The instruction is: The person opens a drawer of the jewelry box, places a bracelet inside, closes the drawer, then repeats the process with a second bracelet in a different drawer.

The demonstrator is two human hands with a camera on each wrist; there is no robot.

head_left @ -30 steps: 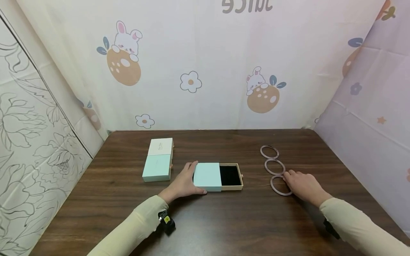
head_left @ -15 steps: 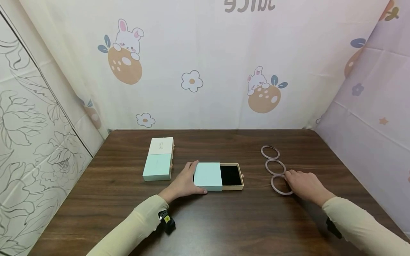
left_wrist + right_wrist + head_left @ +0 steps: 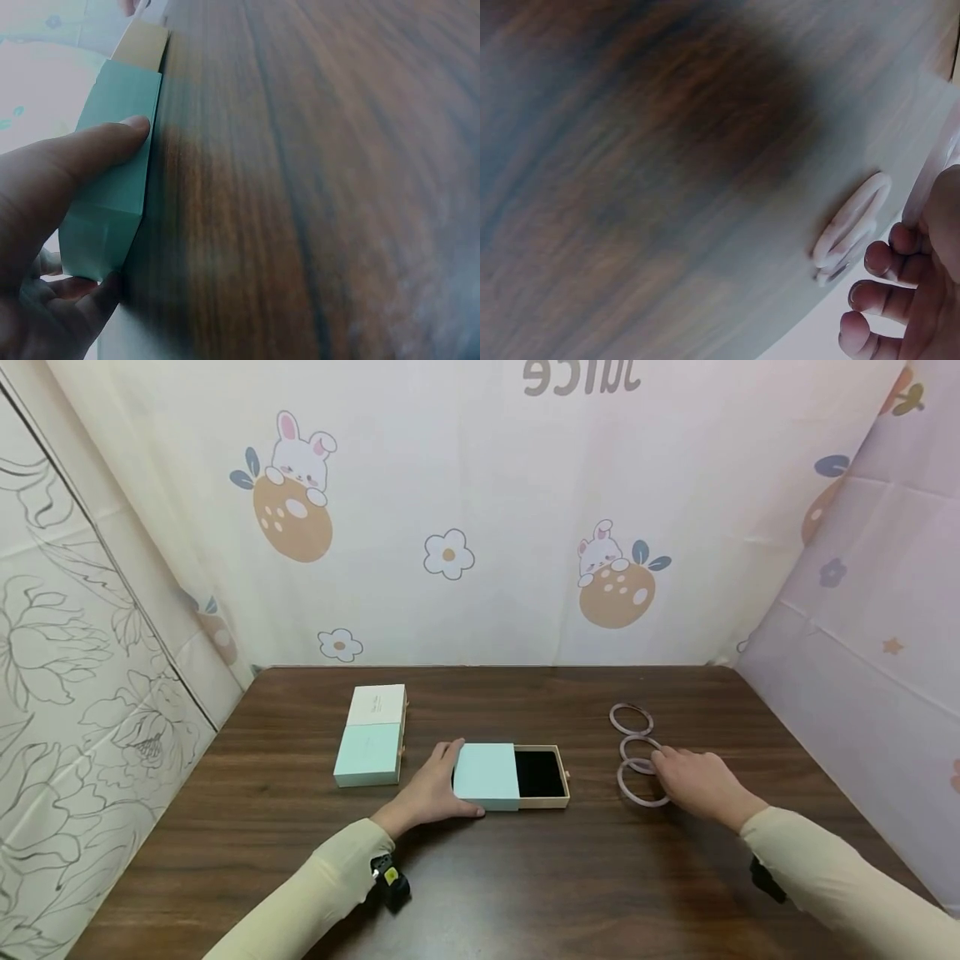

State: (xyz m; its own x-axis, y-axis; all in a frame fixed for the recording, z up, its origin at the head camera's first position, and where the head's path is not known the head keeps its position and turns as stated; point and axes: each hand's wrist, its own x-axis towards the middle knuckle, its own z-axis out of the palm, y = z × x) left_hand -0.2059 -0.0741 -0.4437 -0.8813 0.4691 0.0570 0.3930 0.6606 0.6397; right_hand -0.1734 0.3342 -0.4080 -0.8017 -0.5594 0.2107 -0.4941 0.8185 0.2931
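My left hand [image 3: 431, 785] holds a pale blue drawer box [image 3: 486, 772] at its left end, the thumb along the near side in the left wrist view. The box's tray [image 3: 542, 774], lined in black, sticks out to the right. With thumb and fingertips my right hand [image 3: 701, 785] pinches a pale pinkish bangle [image 3: 637, 798], the nearest of three. In the right wrist view that bangle [image 3: 932, 176] appears tilted up off the table. Behind it lie a middle bangle [image 3: 627, 752], partly covered, and a far bangle [image 3: 632, 719].
At the back left, a white box [image 3: 377, 703] and another pale blue box [image 3: 367, 750] sit end to end. The dark wooden table [image 3: 525, 885] meets a patterned cloth [image 3: 510, 610] at the back and sides.
My right hand has moved slightly left, bringing the nearest bangle with it, and that bangle now overlaps the middle one more. The left hand and the drawer box stay in place.
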